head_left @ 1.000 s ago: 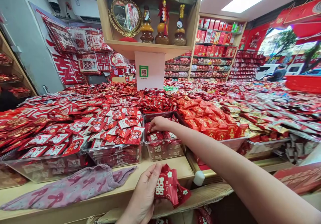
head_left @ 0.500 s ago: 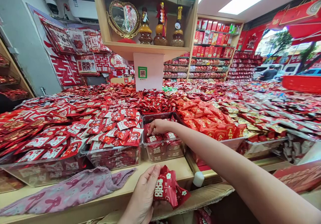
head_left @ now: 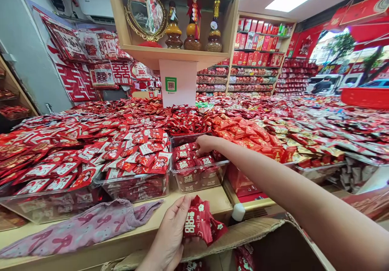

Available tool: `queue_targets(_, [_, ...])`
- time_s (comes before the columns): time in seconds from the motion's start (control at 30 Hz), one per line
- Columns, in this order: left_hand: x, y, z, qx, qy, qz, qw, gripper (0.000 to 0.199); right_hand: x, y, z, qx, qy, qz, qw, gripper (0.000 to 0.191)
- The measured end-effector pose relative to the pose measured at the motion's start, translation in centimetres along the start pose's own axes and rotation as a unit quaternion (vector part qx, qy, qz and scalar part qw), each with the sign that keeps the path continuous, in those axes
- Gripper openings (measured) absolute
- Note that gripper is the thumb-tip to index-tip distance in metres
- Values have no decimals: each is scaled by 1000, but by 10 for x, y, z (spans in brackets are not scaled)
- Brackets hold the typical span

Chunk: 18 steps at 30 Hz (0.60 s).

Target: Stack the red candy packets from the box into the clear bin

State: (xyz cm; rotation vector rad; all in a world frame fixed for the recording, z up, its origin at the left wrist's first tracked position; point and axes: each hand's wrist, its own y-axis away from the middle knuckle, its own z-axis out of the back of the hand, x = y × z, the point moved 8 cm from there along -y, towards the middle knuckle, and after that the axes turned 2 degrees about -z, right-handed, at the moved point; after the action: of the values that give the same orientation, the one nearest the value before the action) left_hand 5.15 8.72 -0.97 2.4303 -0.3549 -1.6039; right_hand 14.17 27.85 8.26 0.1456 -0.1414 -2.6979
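Some glossy red, white-flowered packets (head_left: 199,222) rest in the left hand (head_left: 172,230).

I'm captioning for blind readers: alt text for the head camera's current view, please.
The left hand holds red packets while the right hand reaches into a clear bin of similar packets. A patterned cloth lies on the counter to the left.

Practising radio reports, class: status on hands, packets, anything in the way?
Left hand holds red packets. Right hand in clear bin, grip unclear. Bin rim beneath forearm.
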Motion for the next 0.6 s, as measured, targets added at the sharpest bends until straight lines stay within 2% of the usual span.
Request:
queue_targets(0.13, [-1,-2,9,-47,21,4,999,31,0,3,1,-2,18,-20,1000,33])
queue_targets(0.23, [-4,-4,14,-54,53,-10,997,26,-1,3,5,-16,9,-25,1000,31])
queue_targets(0.3, [-6,-6,18,-54,78,-24,995,23,0,10,12,-45,-1,-27,999,30])
queue_targets(0.37, [-7,-8,22,-60,108,-31,992,18,6,29,21,-95,-15,-25,995,28])
queue_targets(0.43, [-8,-9,23,-57,143,-39,987,11,21,58,24,-132,-99,14,986,31])
queue_targets(0.47, [-9,-10,23,-54,159,-42,985,8,31,75,20,-131,-183,52,973,33])
queue_targets(0.53, [-9,-10,24,-54,183,-43,981,8,51,105,0,-74,-355,117,925,35])
queue_targets(0.6, [-9,-9,26,-63,181,-42,981,13,59,125,-24,-56,-453,112,883,30])
